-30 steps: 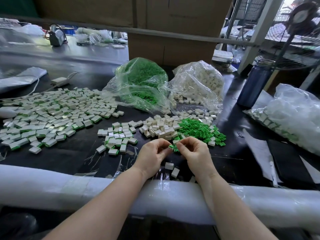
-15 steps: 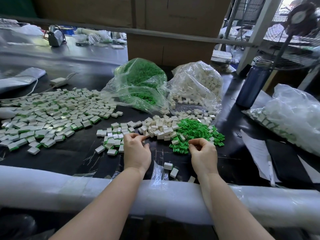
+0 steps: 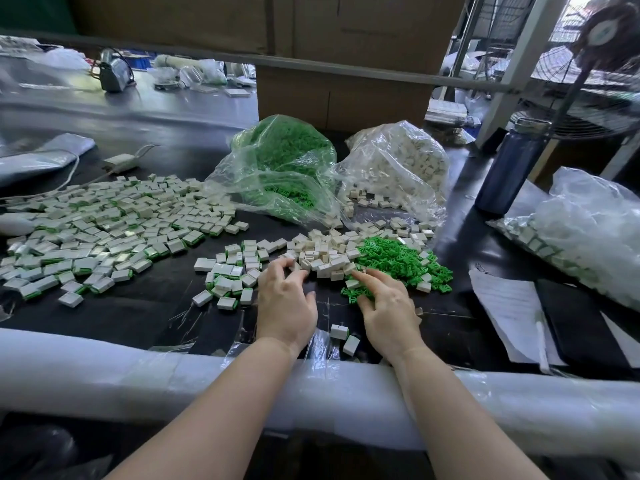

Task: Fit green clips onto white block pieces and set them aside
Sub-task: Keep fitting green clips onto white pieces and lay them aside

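White blocks (image 3: 322, 252) lie heaped mid-counter, with the loose green clips (image 3: 403, 259) just to their right; both look light, stiff and easily scattered, best pinched by their flat sides. Finished pieces (image 3: 104, 230) spread widely on the left. Behind stand a bag of clips (image 3: 284, 168), a bag of blocks (image 3: 398, 168) and a blue bottle (image 3: 507, 168). The left hand (image 3: 285, 303) reaches its fingers (image 3: 282, 265) into the blocks' near edge; whether it grips one I cannot tell. The right hand (image 3: 388, 306) rests relaxed, spread fingers on the clips. Two stray blocks (image 3: 343, 336) lie between the wrists.
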Demonstrator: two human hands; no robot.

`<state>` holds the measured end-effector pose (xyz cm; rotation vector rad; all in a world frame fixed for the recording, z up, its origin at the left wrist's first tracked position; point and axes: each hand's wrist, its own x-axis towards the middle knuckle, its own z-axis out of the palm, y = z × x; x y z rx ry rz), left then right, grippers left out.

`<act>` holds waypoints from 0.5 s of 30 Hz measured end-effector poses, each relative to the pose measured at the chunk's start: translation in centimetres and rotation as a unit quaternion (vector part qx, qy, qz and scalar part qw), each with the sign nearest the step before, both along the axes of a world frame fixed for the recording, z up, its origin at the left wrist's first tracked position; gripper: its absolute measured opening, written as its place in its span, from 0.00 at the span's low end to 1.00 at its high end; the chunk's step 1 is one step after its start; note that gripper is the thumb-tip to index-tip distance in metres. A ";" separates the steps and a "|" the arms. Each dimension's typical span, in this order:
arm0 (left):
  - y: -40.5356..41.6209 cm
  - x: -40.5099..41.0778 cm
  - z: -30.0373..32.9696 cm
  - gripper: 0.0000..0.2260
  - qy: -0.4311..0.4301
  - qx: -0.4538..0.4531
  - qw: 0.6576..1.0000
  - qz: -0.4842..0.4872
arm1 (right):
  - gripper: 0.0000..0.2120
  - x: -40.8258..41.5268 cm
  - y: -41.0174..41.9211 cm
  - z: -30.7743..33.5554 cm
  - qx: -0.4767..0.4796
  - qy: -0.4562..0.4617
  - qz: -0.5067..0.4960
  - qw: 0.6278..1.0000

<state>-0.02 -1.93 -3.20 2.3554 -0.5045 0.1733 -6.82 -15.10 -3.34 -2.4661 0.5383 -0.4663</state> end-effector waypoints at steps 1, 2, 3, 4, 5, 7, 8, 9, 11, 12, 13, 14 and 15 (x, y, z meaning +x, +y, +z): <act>0.0 0.0 -0.1 0.17 -0.014 0.006 1.000 -0.005 | 0.20 0.0 0.0 0.0 -0.013 0.023 0.007 1.000; -0.1 0.0 -0.2 0.16 -0.025 0.009 1.000 -0.010 | 0.20 0.1 0.0 0.0 -0.023 0.037 0.013 0.999; -0.1 0.0 -0.2 0.15 -0.032 0.009 0.999 -0.015 | 0.19 0.1 0.0 -0.1 -0.025 0.040 0.018 0.999; -0.2 0.0 -0.3 0.14 -0.036 0.006 0.999 -0.020 | 0.18 0.1 0.0 0.0 -0.019 0.033 0.021 0.999; -0.2 0.0 -0.3 0.13 -0.038 0.004 0.999 -0.026 | 0.16 0.1 0.0 0.0 -0.008 0.018 0.025 0.999; -0.3 0.0 -0.4 0.11 -0.042 -0.001 0.998 -0.040 | 0.14 -0.1 0.1 0.1 0.018 -0.013 0.036 0.999; -0.4 0.0 -0.4 0.10 -0.042 -0.003 0.998 -0.048 | 0.14 -0.2 0.1 0.1 0.027 -0.024 0.040 0.999; -0.4 0.0 -0.4 0.10 -0.042 -0.004 0.998 -0.057 | 0.13 -0.3 0.2 0.2 0.032 -0.032 0.043 0.998; -0.5 0.0 -0.4 0.11 -0.035 0.001 0.996 -0.077 | 0.13 -0.5 0.3 0.3 0.038 -0.042 0.048 0.997; -0.5 0.0 -0.4 0.12 -0.027 0.007 0.996 -0.085 | 0.13 -0.5 0.3 0.3 0.040 -0.045 0.048 0.997; -0.5 0.0 -0.4 0.14 -0.020 0.016 0.996 -0.090 | 0.13 -0.5 0.4 0.3 0.045 -0.047 0.046 0.997; -0.6 0.0 -0.5 0.15 -0.016 0.028 0.995 -0.094 | 0.12 -0.5 0.4 0.3 0.051 -0.050 0.041 0.997; -0.6 0.0 -0.5 0.16 -0.014 0.039 0.994 -0.096 | 0.11 -0.5 0.5 0.3 0.059 -0.053 0.035 0.996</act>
